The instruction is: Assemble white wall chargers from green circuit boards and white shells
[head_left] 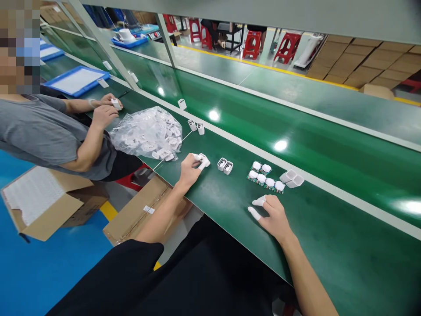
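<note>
Centre: one small white housing [203, 158], in the left hand [190, 171], just above or on the near-left part of the green worktop [335, 250]; contact with the surface cannot be told. Thumb and forefinger are closed on it from the sides, presumably so the dark-marked upper face stays clear. White finger cots [254, 213] cover the gripping digits, probably to keep the parts clean.

Right hand [273, 215]: thumb and forefinger apart, nothing between them. It is poised over the worktop, near side of the boards.

Just right of the held piece: a housing pair [225, 166], upright, side by side, cavities up; the insides seem meant to be easy to see and reach.

Farther right: a cluster of green circuit boards [265, 176] with white round tops, a short row behind a longer one. The close rows probably make for easy picking. Two plain white shells [292, 179] sit just beside them on the right.

Left and far: two more housings [196, 127] and a single one [182, 104], near the pale strip. The clear bag [148, 134] of white parts lies between both workers, perhaps as shared stock. Beyond it, a co-worker's hands [107, 109] hold a white piece [116, 104].
</note>
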A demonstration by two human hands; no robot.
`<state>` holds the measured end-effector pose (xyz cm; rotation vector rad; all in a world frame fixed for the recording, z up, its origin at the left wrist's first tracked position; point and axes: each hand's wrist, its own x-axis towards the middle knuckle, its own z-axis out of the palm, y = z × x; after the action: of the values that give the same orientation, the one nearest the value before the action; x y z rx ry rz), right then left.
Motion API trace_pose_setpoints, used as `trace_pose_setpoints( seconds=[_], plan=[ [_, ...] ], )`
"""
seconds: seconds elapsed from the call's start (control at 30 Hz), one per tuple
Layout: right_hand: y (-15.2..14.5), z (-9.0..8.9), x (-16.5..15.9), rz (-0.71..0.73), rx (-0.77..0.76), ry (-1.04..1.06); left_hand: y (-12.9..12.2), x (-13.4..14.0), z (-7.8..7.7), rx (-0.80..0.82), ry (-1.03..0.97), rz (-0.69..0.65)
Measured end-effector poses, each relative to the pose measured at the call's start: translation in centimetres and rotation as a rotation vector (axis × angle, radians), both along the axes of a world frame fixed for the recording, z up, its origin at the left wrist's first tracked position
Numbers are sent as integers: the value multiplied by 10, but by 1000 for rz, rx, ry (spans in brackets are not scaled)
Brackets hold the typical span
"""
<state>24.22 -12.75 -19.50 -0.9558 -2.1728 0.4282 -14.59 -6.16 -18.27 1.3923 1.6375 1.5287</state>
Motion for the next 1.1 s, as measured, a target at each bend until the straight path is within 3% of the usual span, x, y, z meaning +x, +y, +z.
trace_pose_setpoints(
  seconds=[0.13, 0.2, 0.27, 0.37, 0.5, 0.67, 1.1],
  plan=[
    [0, -2, 1, 0, -14, -4, -21, 28, 31, -81, -358, 17],
    [1, -1, 1, 4, -9, -4, -36, 49, 54, -271, -821, -89],
    [1, 1, 0, 8, -5, -8, -51, 71, 76, -468, -1098, -203],
    [1, 4, -1, 14, -3, -15, -64, 99, 104, -682, -1236, -320],
    [0, 6, -1, 8, -31, -42, -63, 119, 126, -804, -1313, -394],
    [0, 6, -1, -14, -48, -59, -56, 127, 137, -840, -1293, -478],
    [1, 9, -2, 1, -55, -89, -32, 126, 128, -896, -1121, -578]
  ],
)
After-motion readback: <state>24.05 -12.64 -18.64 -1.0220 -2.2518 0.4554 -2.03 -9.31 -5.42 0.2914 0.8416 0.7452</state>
